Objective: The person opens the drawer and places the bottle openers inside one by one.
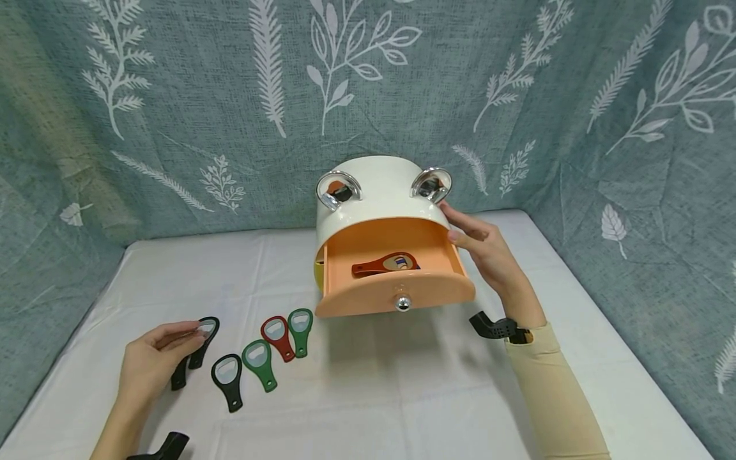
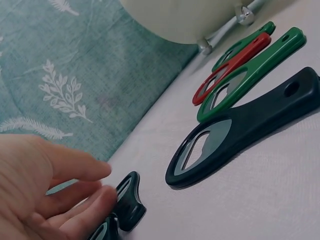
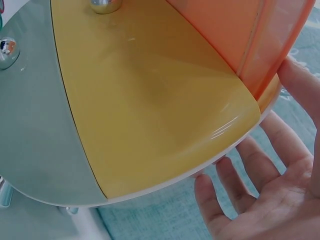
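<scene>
My left hand [image 1: 158,358] hovers at two black bottle openers, its fingers loosely bent. In the left wrist view its fingertips reach the nearer black bottle opener [image 2: 131,202], with a gap showing between them. The other black bottle opener [image 1: 179,375] lies partly hidden beneath this hand. My right hand [image 1: 485,252] rests against the right side of a white rounded drawer cabinet [image 1: 382,185], fingers extended in the right wrist view. The cabinet's orange drawer [image 1: 356,300] is pulled out. Inside it lies a red bottle opener [image 1: 374,266], with a bit of blue beside it.
Right of my left hand lie another black bottle opener [image 1: 227,382], two green bottle openers [image 1: 260,364] and a red bottle opener [image 1: 278,337]. Two silver rings [image 1: 432,185] top the cabinet. Below the orange drawer is a yellow drawer [image 3: 150,110]. A patterned curtain [image 1: 218,115] hangs behind the white-covered table [image 1: 356,409].
</scene>
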Demonstrator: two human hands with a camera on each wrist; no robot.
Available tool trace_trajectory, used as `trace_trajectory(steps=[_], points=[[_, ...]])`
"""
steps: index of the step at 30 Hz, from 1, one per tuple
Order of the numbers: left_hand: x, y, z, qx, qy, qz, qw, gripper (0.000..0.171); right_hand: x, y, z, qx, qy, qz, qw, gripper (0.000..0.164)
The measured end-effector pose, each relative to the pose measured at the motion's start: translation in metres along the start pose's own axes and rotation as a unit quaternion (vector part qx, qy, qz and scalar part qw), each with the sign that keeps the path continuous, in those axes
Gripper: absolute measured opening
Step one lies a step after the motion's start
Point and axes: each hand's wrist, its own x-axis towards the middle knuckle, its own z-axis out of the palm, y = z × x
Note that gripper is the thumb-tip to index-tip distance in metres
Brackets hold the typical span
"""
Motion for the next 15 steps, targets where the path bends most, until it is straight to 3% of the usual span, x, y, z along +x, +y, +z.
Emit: trace_trajectory(steps=[4, 15], points=[[0.0, -0.0012, -0.002, -0.015, 0.034, -0.007, 0.9993, 0.042, 0.0001, -0.0009, 0.0003, -0.003, -0.001, 0.002, 1.0, 0.05], [0.0002, 0.0004, -0.0039, 0.007, 0.04, -0.039, 0.9984, 0.046, -0.0014, -0.0017, 0.0007, -0.004, 0.0, 0.006, 1.0, 0.05]])
